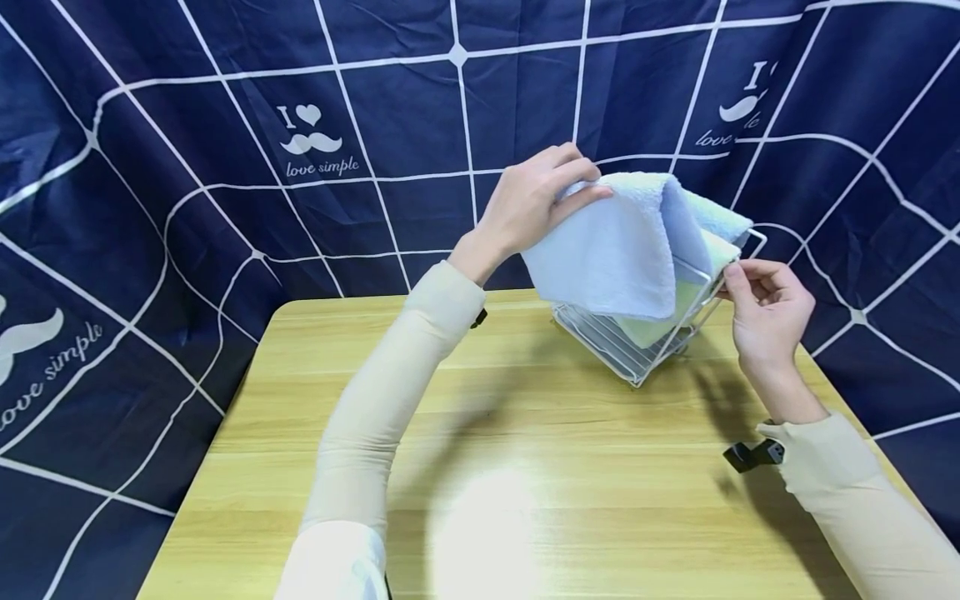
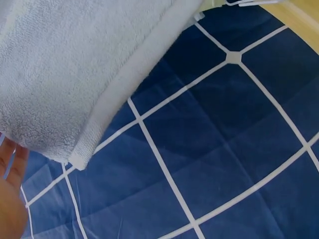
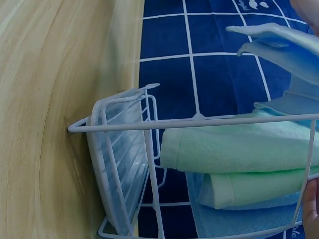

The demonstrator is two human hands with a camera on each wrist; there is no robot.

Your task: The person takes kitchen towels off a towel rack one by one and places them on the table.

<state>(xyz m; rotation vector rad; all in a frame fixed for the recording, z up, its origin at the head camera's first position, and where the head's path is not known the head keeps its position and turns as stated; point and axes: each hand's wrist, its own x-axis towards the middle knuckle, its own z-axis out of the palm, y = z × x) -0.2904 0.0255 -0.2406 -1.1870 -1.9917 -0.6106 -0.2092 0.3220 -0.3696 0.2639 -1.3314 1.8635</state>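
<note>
The left hand is clamped on the upper edge of the blue towel, which hangs below and to the right of its fingers, over the wire basket. The right hand pinches the basket's rim; I think this grip should be firm, so that the frame does not tip. Just left of this hand lies the green towel, so better to guide the blue cloth without dragging it.

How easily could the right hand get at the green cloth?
Fairly easily, it seems: the green cloth lies inside the wire rack, close by, though the right hand would probably have to release the rack first.
</note>
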